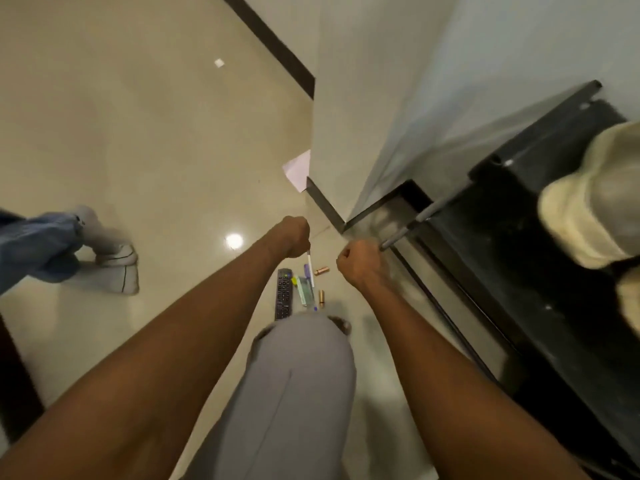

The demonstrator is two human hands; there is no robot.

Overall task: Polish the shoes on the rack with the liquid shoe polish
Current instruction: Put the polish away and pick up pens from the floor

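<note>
Shoes (588, 199), pale and blurred, sit on the dark rack (519, 216) far right of both hands. At far left another person's sneaker (117, 268) stands on the floor (138, 133). The left hand (292, 237) has its fingers curled round a thin white pen (310, 268), probably clearing clutter. Just below lie a remote (284, 294) and small tubes. The right hand (356, 263) is fisted, seemingly empty, nearer the rack. No polish bottle is identifiable.

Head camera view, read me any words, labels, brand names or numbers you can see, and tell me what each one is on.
None can be read.
Remote control on the floor: button markings too small and blurred.
Pens and markers beside it: any print too small to read.
Cream shoe on the black rack: no visible text.
</note>
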